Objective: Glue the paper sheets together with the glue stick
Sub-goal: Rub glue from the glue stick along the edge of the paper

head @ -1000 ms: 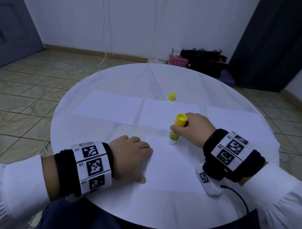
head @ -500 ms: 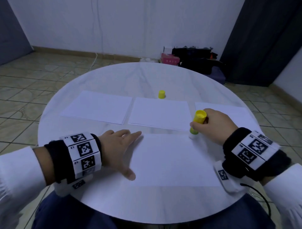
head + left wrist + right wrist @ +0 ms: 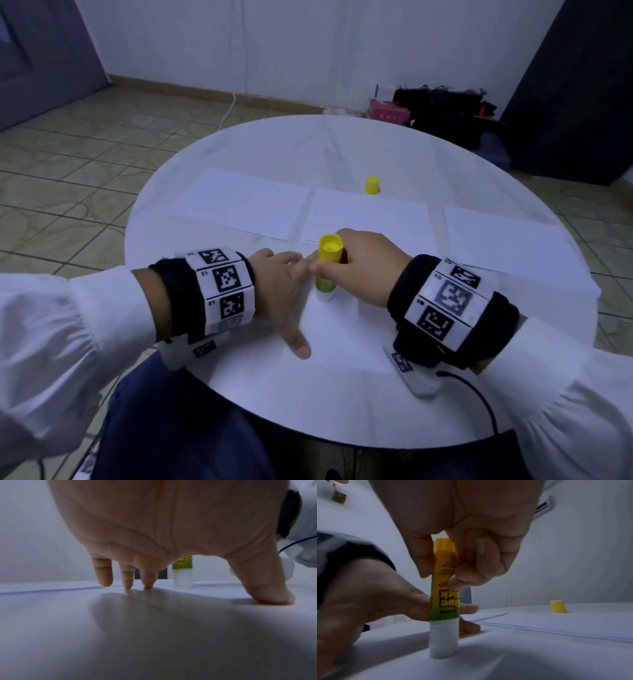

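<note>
My right hand (image 3: 356, 265) (image 3: 453, 555) pinches the yellow glue stick (image 3: 327, 267) (image 3: 444, 588) upside down, its white glue end pressed on the near paper sheet (image 3: 342, 337) (image 3: 539, 655). My left hand (image 3: 281, 291) (image 3: 171, 534) lies flat with spread fingers on the sheet's left edge, fingertips (image 3: 127, 584) down, close to the glue stick (image 3: 182, 577). Beyond lie three more paper sheets: left (image 3: 239, 202), middle (image 3: 370, 219) and right (image 3: 507, 240). The yellow cap (image 3: 372, 185) (image 3: 559, 606) stands behind the middle sheet.
The round white table (image 3: 308, 411) has its near edge just below my wrists. A black cable (image 3: 479, 397) trails from my right wrist over that edge. On the tiled floor beyond the table sit dark bags (image 3: 445, 113) and a pink box (image 3: 388, 111).
My right hand has swept the glue stick leftward across the near sheet's top, from its right corner to beside my left fingers. The left hand stays pressing the paper.
</note>
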Demonstrator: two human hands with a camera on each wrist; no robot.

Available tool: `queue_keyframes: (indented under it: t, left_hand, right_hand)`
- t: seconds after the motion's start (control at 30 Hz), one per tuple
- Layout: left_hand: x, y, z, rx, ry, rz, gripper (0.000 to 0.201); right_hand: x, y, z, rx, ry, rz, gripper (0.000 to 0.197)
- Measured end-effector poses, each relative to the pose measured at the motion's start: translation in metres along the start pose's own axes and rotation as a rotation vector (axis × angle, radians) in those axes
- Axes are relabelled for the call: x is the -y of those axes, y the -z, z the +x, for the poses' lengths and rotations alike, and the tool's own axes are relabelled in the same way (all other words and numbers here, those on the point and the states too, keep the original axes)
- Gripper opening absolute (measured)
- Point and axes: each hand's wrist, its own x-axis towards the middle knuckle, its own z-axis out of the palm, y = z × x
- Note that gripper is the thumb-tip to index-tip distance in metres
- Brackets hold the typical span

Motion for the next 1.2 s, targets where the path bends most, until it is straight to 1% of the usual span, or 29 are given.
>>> queue_keyframes:
  t: [0.03,0.1,0.13,0.2,0.27,0.33,0.37,0.4,0.43,0.57,0.67,0.73,0.87,0.93,1.0,1.1,1.2]
  left_hand:
    - [0.0,0.0,0.0,0.001,-0.001,0.001,0.131]
    - [0.001,0.0,0.001,0.012,-0.007,0.018,0.133]
    - [0.001,0.0,0.001,0.017,-0.009,0.038,0.138]
    - [0.0,0.001,0.002,0.034,0.014,0.07,0.148]
    - [-0.002,0.003,0.001,0.058,0.054,0.072,0.151]
    - [-0.004,0.006,-0.001,0.078,0.083,0.078,0.153]
    - [-0.005,0.007,-0.001,0.087,0.088,0.086,0.154]
    - [-0.005,0.008,0.0,0.092,0.092,0.095,0.154]
    - [-0.006,0.009,0.0,0.096,0.094,0.108,0.154]
    - [-0.008,0.009,0.003,0.072,0.095,0.163,0.152]
    - [-0.013,0.011,0.002,0.049,0.072,0.2,0.145]
    - [-0.018,0.014,0.0,0.054,0.048,0.223,0.139]
    - [-0.025,0.02,-0.001,0.092,-0.003,0.243,0.128]
    - [-0.027,0.021,-0.003,0.125,-0.011,0.257,0.121]
    - [-0.028,0.021,-0.004,0.146,-0.016,0.271,0.116]
    - [-0.031,0.023,-0.006,0.163,-0.018,0.271,0.112]
    - [-0.032,0.025,-0.006,0.174,-0.017,0.263,0.111]
  right_hand:
    - [0.001,0.0,-0.005,0.028,0.021,-0.017,0.031]
    - [0.004,0.001,-0.018,0.061,0.086,-0.039,0.018]
    - [0.005,0.002,-0.025,0.076,0.119,-0.039,0.019]
    - [0.009,0.004,-0.038,0.114,0.157,-0.036,0.029]
    - [0.01,0.006,-0.048,0.146,0.17,-0.046,0.027]
    - [0.008,0.008,-0.056,0.164,0.163,-0.045,0.017]
    - [0.005,0.009,-0.06,0.166,0.155,-0.043,0.017]
    - [0.001,0.011,-0.063,0.16,0.149,-0.046,0.02]
    - [-0.004,0.012,-0.068,0.151,0.139,-0.051,0.022]
    - [-0.029,0.023,-0.087,0.087,0.078,-0.057,0.021]
    - [-0.053,0.033,-0.104,0.036,0.025,-0.044,0.022]
    - [-0.067,0.04,-0.114,0.014,-0.005,-0.041,0.02]
    - [-0.086,0.052,-0.122,0.018,-0.072,-0.039,0.017]
    - [-0.093,0.058,-0.114,0.003,-0.119,-0.017,0.017]
    - [-0.102,0.066,-0.098,-0.08,-0.18,0.015,0.019]
    - [-0.115,0.075,-0.068,-0.207,-0.25,0.004,0.027]
    - [-0.117,0.074,-0.052,-0.209,-0.297,-0.049,0.027]
